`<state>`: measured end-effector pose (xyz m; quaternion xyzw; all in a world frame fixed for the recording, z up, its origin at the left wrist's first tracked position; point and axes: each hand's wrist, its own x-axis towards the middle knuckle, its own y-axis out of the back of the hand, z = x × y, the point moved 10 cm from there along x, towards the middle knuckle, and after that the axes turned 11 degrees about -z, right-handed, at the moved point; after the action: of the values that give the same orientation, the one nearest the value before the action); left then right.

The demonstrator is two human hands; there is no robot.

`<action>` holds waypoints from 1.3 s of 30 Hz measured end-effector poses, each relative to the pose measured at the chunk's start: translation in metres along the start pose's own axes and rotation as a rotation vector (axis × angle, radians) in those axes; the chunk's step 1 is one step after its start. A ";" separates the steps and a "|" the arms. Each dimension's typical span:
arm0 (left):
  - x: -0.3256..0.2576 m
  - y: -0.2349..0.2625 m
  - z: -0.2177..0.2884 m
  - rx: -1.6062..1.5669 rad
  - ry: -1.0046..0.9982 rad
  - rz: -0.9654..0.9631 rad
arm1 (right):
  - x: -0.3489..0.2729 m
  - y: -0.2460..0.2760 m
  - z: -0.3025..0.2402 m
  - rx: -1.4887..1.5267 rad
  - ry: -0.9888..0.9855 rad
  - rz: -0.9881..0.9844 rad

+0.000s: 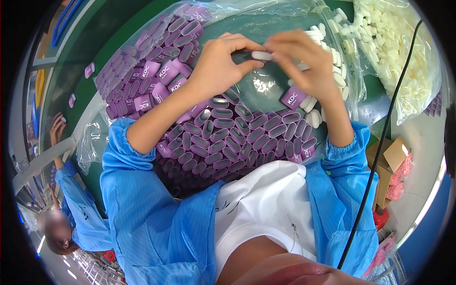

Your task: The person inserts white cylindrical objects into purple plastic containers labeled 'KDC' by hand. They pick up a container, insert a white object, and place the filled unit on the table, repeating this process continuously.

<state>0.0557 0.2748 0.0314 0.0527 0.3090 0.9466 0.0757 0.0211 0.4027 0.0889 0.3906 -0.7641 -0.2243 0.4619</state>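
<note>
My left hand point(219, 61) is closed in a pinch, thumb and forefinger around a small dark purple case whose body is mostly hidden. At its near face shows a white oval piece point(261, 55). From the right, my right hand point(306, 64) meets the same piece with its fingertips; motion blurs its fingers. Below both hands many open-ended purple oval cases point(221, 123) stand packed side by side, their openings dark. Under my right wrist lies one purple case point(293, 97). White oval pieces point(339, 71) are strewn beyond that wrist.
Clear plastic sheeting point(228, 23) lies over the green table. At the far right, a clear bag point(403, 90) holds many cream pieces. A black cable point(389, 109) crosses the right side. An open cardboard box point(392, 154) stands lower right. A blue-sleeved co-worker point(80, 209) is at the left.
</note>
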 end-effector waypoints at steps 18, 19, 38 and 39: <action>-0.066 0.269 -0.238 0.186 0.485 0.122 | -0.045 0.004 0.010 -0.251 -0.424 -0.198; -0.066 0.267 -0.246 0.160 0.524 0.111 | -0.045 0.001 0.009 -0.244 -0.409 -0.221; 0.016 -0.106 0.125 0.618 -0.761 -0.629 | -0.093 0.070 0.018 0.113 -0.770 0.332; 0.020 -0.101 0.118 0.594 -0.710 -0.630 | -0.107 0.064 0.028 0.236 -0.745 0.373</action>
<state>0.0649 0.4272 0.0676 0.2922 0.5187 0.6748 0.4362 0.0004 0.5257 0.0640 0.1886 -0.9565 -0.1737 0.1392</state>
